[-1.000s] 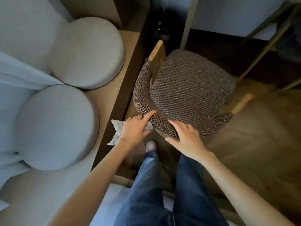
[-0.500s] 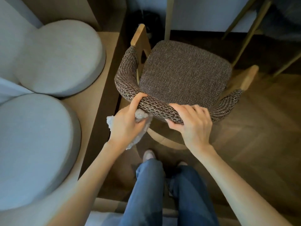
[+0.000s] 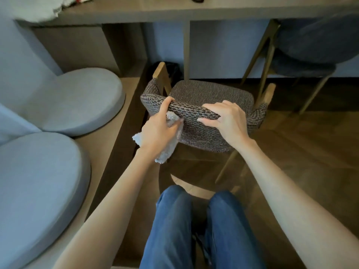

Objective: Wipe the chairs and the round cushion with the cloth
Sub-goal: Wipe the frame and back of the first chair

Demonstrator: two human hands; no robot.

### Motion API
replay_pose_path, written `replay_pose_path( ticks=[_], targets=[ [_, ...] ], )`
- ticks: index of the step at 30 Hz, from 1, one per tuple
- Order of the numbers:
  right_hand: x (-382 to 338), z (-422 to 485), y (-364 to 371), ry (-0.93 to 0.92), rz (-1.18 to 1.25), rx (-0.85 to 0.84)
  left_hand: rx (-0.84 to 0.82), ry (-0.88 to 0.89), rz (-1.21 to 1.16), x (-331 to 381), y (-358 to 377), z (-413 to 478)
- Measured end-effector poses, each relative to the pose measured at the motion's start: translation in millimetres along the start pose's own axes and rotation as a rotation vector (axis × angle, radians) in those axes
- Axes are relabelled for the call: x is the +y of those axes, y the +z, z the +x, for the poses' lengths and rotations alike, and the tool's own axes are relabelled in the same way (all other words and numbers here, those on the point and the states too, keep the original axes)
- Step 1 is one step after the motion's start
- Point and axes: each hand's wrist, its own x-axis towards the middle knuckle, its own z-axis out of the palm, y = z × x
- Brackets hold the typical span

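Both hands are locked onto the brown woven-fabric chair with wooden legs (image 3: 211,94), and that's the news. A second ago the right hand (image 3: 227,121) lay with straight fingers against the curved back rail. Now those fingers are curled over the top edge with the thumb pinching from the outer face, a firm hold on the rail.

The left hand (image 3: 158,131) has changed too. It was pointing one finger along the rail; now one digit hooks over the top while the palm bunches the fluffy pale grey cloth (image 3: 166,152) tight against the outside of the backrest, with a tail hanging below the wrist. So the cloth has gone from dangling beside the chair to touching its fabric.

The view has lifted as well, bringing in the dark blue upholstered chair (image 3: 310,45) at upper right, under the desk.

My read: the right hand is there to steady the chair, and the backrest is the first surface up for a wipe. The seat shows no cloth on it yet. The two round grey-blue cushions (image 3: 77,101) sit on the wooden platform (image 3: 108,136) to the left, beside the chair and untouched
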Motion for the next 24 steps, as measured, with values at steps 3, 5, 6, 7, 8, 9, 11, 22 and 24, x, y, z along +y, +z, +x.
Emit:
replay_pose_path(
  ticks=[3,5,6,7,8,9,11,22,24],
  targets=[
    [19.4,-3.2,-21.9,0.042,-0.041,0.01,-0.014,0.013,0.026,20.5,15.4,2.7],
    [37.0,-5.6,-36.4,0.063,-0.077,0.04,-0.008,0.018,0.06,38.9,29.1,6.6],
    [46.1,-7.5,-43.2,0.096,-0.08,0.051,-0.019,0.022,0.067,48.9,36.2,8.8],
    [55.0,-9.9,-49.5,0.15,-0.068,0.056,-0.035,0.03,0.067,58.8,43.2,11.2],
    [63.3,-12.7,-54.5,0.208,-0.05,0.064,-0.055,0.042,0.064,67.8,49.8,13.9],
    [70.7,-16.3,-58.5,0.255,-0.04,0.081,-0.079,0.051,0.053,76.3,55.8,16.6],
    [81.8,-22.7,-63.7,0.321,-0.048,0.119,-0.135,0.061,0.004,92.0,64.7,23.1],
    [35.7,-63.1,-74.7,0.507,0.285,0.132,-0.279,-0.272,-0.862,106.2,46.4,-22.0],
    [11.9,-85.6,-74.8,0.5,0.457,-0.005,-0.382,-0.372,-1.072,102.7,35.3,-37.9]
  ],
)
